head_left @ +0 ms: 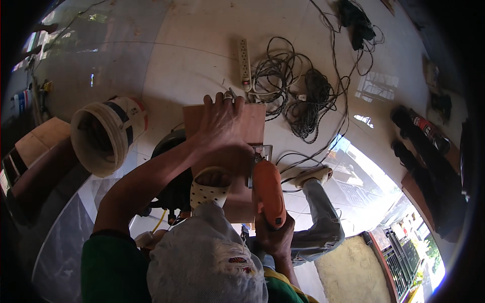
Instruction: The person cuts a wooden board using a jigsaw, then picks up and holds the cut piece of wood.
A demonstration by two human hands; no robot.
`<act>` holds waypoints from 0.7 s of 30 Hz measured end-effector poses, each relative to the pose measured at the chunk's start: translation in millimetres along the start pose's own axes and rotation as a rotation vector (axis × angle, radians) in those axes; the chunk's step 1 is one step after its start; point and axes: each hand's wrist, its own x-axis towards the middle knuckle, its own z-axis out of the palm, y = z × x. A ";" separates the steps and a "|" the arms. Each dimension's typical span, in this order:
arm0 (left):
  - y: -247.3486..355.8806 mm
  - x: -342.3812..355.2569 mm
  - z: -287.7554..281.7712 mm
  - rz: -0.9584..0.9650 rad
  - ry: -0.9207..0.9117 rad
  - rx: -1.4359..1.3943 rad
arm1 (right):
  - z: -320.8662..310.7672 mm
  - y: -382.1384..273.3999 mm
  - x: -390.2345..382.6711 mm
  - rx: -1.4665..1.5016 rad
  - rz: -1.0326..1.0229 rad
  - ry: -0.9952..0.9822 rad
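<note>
A flat reddish-brown wooden board [240, 204] lies in front of me. My left hand [222, 118] presses on its far part, fingers curled over the far edge; a small thin object shows by the fingers, too small to name. My right hand [275, 235] is closed around the handle of an orange jigsaw [268, 187]. The jigsaw's metal base plate [262, 151] sits at the board's right edge; the blade is hidden from here. On the board, left of the jigsaw, rests my foot in a cream slipper with dark dots [208, 194].
A white bucket [98, 139] lies tilted at the left. Beyond the board are a power strip [244, 63] and tangled dark cords [313, 101], running toward my other foot [313, 177]. A dark round machine [169, 151] stands left of the board. At the right is a black railing [396, 252].
</note>
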 end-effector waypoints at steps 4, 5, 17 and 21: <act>1.4 -2.2 4.9 0.019 0.101 0.096 | 1.4 3.6 -0.5 0.018 -0.053 0.002; 1.8 -2.7 5.5 0.017 0.115 0.092 | 1.5 3.9 -0.6 0.022 -0.061 0.004; 3.5 -0.7 -3.4 -0.029 -0.052 -0.044 | -3.4 4.4 -0.9 -0.088 -0.123 -0.016; 1.4 -0.2 -3.3 -0.021 -0.050 -0.051 | -3.8 5.7 -0.2 -0.080 -0.116 -0.015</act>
